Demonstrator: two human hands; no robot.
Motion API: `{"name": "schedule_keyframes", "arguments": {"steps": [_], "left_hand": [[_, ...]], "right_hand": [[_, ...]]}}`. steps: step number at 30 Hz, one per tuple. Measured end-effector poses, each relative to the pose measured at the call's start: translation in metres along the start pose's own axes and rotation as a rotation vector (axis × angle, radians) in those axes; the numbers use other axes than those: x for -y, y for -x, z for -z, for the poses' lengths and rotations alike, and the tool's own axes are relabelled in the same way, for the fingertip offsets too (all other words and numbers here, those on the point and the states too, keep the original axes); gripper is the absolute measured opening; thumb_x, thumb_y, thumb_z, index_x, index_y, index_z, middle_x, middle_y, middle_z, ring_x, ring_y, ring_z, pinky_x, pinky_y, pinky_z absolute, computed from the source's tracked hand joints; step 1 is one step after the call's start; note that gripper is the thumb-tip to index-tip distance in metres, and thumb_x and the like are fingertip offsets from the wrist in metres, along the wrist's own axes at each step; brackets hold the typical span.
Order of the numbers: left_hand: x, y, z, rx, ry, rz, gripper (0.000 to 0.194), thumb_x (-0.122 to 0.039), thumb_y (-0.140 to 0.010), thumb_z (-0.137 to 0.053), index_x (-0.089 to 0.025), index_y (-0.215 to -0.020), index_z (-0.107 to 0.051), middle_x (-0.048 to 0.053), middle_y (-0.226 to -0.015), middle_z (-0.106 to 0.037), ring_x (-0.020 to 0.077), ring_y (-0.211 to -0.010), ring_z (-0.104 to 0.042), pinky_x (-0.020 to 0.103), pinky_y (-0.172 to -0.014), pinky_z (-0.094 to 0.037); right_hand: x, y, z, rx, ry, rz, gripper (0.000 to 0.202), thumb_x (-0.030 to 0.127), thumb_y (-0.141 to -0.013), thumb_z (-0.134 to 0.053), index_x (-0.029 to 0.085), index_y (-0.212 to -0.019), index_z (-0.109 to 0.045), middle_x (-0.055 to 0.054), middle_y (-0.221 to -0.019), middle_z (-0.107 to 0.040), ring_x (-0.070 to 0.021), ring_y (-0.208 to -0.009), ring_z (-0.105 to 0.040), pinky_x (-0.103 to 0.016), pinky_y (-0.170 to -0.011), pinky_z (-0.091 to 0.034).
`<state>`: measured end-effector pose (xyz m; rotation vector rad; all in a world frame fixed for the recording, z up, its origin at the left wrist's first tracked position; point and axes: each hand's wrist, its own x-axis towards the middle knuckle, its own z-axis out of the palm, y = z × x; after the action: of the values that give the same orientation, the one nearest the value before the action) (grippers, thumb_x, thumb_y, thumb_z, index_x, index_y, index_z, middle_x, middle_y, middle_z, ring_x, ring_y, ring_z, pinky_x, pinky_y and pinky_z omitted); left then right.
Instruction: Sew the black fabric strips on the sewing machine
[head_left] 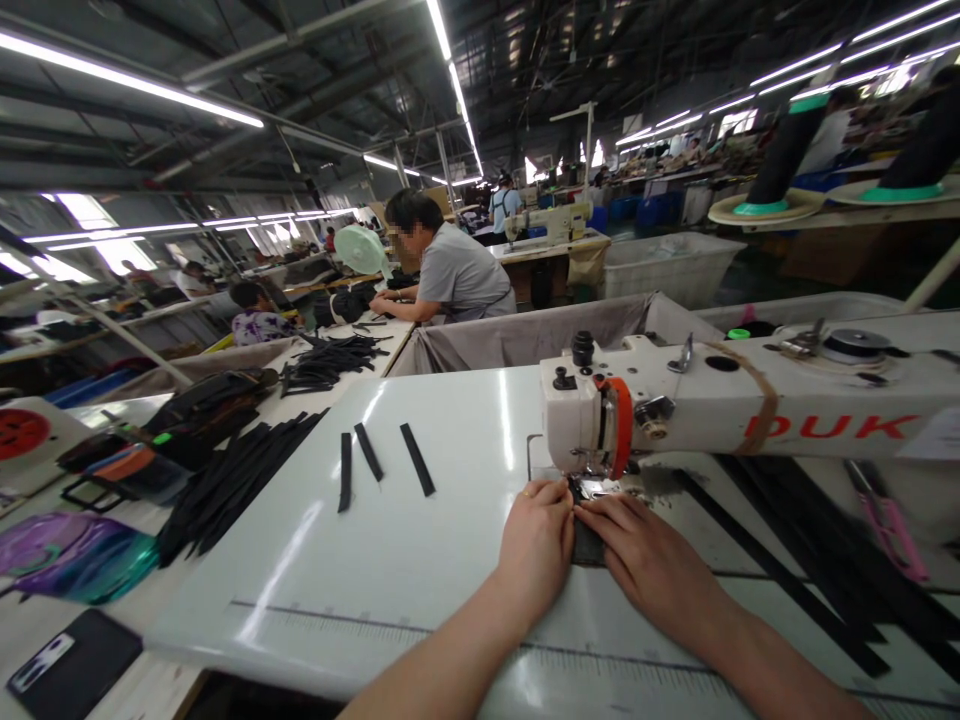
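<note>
Nearest to us, short of the machine [720, 390], a ruler scale [420, 630] runs across the pale table [450, 540] and passes beneath our forearms. A dark phone [75, 665] lies well to the left of the machine, with a purple and teal bag [82, 555] just past it.

Our two hands meet in front of the machine's needle end, narrow and close together, fingers bent. Between them lies a small dark cloth [589, 548], flat on the table: our left hand [538, 525] touches its left edge, our right hand [637, 540] rests along its right side, and the fingertips of both come down at its far end, by the machine's foot. We cannot tell whether our fingers pinch the cloth or only press it.

Right of our hands, partly under the machine's arm, we see long black strips [781, 571] and pink-handled scissors [892, 535]. Left of the machine, three short strips [417, 460] lie apart from one another, and farther left we have a heap [240, 480] of black strips.

Beyond the machine, to its left, a co-worker [465, 270] in grey bends over a bench near a pale green fan [360, 250]. Behind the machine stands a whitish bin [667, 265]; above its right end we see dark spools [780, 155].
</note>
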<state>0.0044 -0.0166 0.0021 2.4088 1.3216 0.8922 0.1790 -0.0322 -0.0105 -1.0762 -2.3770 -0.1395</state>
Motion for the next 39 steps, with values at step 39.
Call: {"name": "schedule_keyframes", "arguments": {"steps": [39], "left_hand": [[0.050, -0.042, 0.026, 0.079, -0.284, 0.077, 0.019, -0.019, -0.093, -0.056, -0.018, -0.082, -0.073, 0.006, -0.092, -0.068, 0.0232, -0.094, -0.061, 0.041, -0.095, -0.049]], "right_hand": [[0.000, 0.006, -0.002, -0.031, -0.073, -0.059, 0.041, 0.006, -0.086, -0.043, 0.019, -0.120, -0.060, -0.011, -0.127, -0.060, -0.0264, -0.113, -0.059, -0.046, -0.093, -0.054]]}}
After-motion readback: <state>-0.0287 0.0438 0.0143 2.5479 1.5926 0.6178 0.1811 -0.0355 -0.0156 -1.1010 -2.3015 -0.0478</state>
